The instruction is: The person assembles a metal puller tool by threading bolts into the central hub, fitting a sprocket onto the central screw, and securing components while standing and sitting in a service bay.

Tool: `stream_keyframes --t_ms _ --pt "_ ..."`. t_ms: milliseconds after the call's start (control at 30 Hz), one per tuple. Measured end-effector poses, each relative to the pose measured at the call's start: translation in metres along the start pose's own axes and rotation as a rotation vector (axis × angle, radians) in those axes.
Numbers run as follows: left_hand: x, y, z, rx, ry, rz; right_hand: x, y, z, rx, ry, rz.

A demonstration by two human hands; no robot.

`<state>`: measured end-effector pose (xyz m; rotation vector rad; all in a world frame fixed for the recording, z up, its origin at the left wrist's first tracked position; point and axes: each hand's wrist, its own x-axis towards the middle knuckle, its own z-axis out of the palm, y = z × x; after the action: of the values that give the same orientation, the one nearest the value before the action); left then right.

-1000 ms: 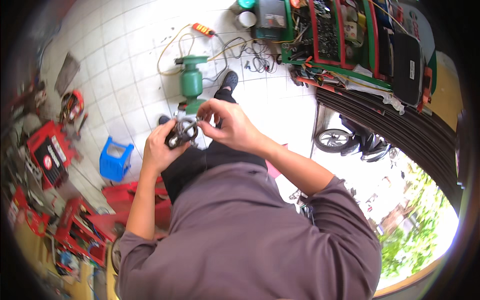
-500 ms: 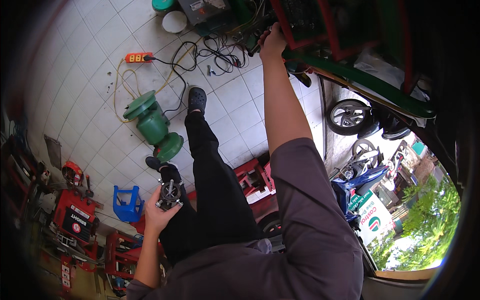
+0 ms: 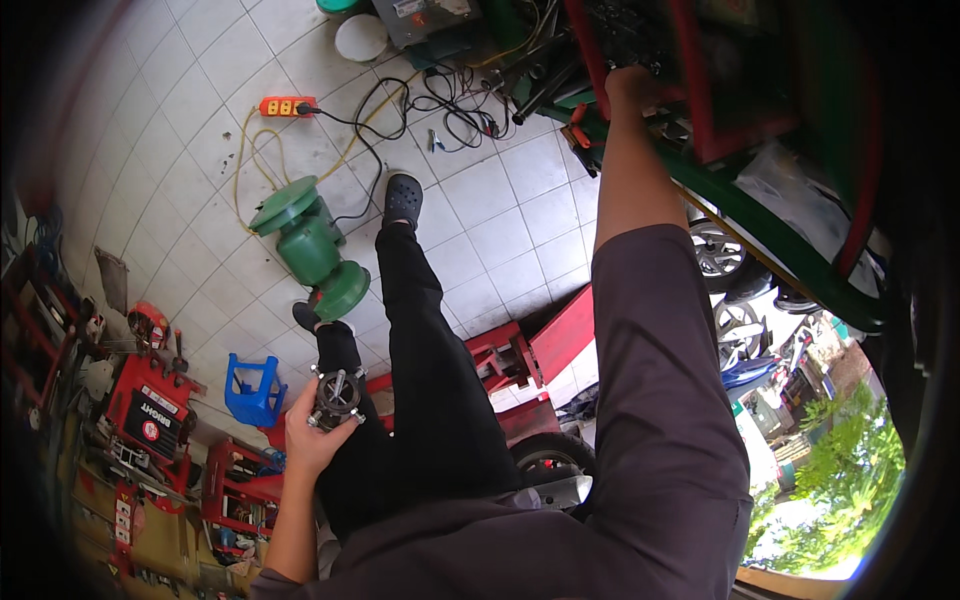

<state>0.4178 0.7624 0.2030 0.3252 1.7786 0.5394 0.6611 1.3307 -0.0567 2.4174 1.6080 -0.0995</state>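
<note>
My left hand is closed around a round dark metal fixture, with shiny bolts sticking out round its rim and crossed bars in its middle. It is held above my thigh. My right arm stretches far forward, with my right hand inside a red and green metal rack. Its fingers are lost in shadow among dark metal parts, so I cannot make out whether they hold anything.
A green metal stand lies on the tiled floor near my feet. An orange power strip and tangled black cables are farther off. A blue plastic stool and red equipment stand at left. A wheel is beside my right leg.
My right hand has moved to the right, from the rack's left end to deeper between its red bars. My left hand still holds the round metal fixture. The view has shifted slightly.
</note>
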Motion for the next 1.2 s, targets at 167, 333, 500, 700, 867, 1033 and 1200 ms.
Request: stream_keyframes --t_ms 167,333,500,700,867,1033,1200 --pt "0.005 0.011 0.014 0.004 0.003 -0.064 0.017 -0.017 0.009 0.087 0.123 -0.187" --pt "0.013 -0.001 0.017 -0.062 -0.049 -0.095 0.043 -0.018 0.019 0.04 0.099 -0.213" --pt "0.017 0.002 0.008 -0.098 -0.09 -0.097 0.043 -0.027 0.017 -0.108 0.092 -0.235" --pt "0.011 -0.047 -0.017 -0.011 -0.023 0.049 0.025 -0.015 -0.001 0.216 0.195 -0.312" --pt "-0.05 -0.089 -0.051 -0.082 0.108 0.163 -0.084 -0.017 -0.041 0.39 0.235 -0.613" --pt "-0.15 -0.158 -0.137 -0.162 0.266 0.257 -0.367 0.039 -0.058 0.415 -0.007 -0.977" --pt "-0.275 -0.273 -0.237 -0.219 0.55 0.478 -0.756 0.032 -0.132 0.669 -0.779 -1.149"
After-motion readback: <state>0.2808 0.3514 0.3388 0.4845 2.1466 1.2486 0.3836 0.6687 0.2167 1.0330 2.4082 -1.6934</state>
